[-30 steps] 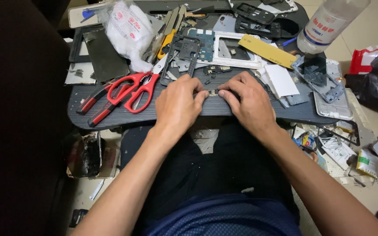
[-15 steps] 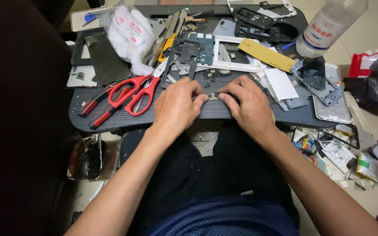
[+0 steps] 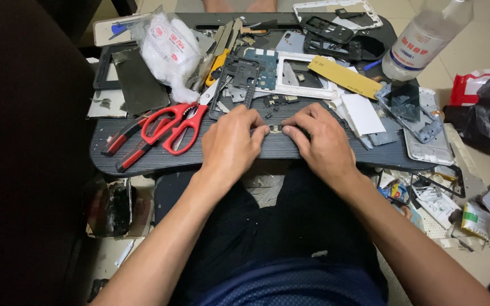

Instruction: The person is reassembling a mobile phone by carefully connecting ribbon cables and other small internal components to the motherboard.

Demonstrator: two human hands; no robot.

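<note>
Both hands meet at the front middle of a dark lap tray [image 3: 143,161]. My left hand [image 3: 231,141] and my right hand [image 3: 319,139] pinch a tiny dark and gold electronic part [image 3: 275,129] between their fingertips, low over the tray. Just behind the fingers lie a black phone frame [image 3: 239,76], a blue circuit board [image 3: 266,65] and a white phone frame [image 3: 304,85]. Red-handled scissors [image 3: 174,127] rest left of my left hand, next to red-handled pliers [image 3: 126,144].
A white plastic bag [image 3: 168,48] sits at the tray's back left, a yellow strip [image 3: 344,76] and white card [image 3: 363,113] to the right. A clear bottle [image 3: 421,39] stands at the far right. Phone parts and scraps litter the floor to the right [image 3: 443,198].
Both hands have stayed together on the small part, with only slight finger shifts. The camera view has drifted a little.
</note>
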